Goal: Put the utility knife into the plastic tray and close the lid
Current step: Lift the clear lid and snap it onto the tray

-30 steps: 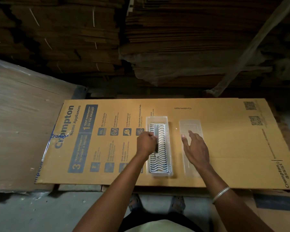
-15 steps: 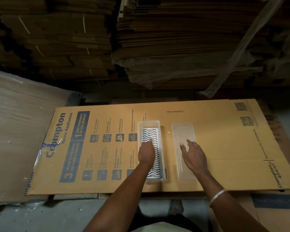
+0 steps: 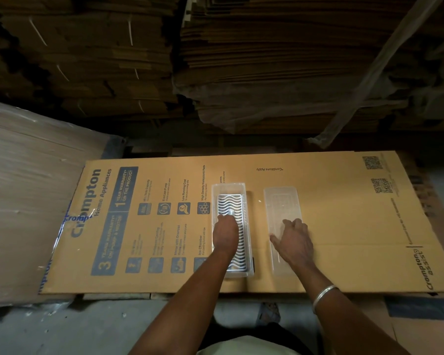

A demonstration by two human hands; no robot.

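Note:
A clear plastic tray (image 3: 228,187) with a white wavy grid inside lies on a flat printed cardboard sheet (image 3: 344,213). My left hand (image 3: 224,234) is down inside the tray, fingers curled over the utility knife (image 3: 229,213). Only a small silvery end of the knife shows past my fingertips. The clear lid (image 3: 280,201) lies flat just right of the tray, apart from it. My right hand (image 3: 294,242) rests on the lid's middle with fingers spread and the thumb at the lid's left edge.
Tall stacks of flattened cardboard (image 3: 267,60) rise right behind the sheet. A plastic-wrapped stack (image 3: 23,188) borders the sheet on the left. Bare concrete floor (image 3: 87,329) lies at the near edge, by my feet.
My left hand has slid farther up the tray and lower into it with the knife. My right hand stays on the lid, shifted slightly.

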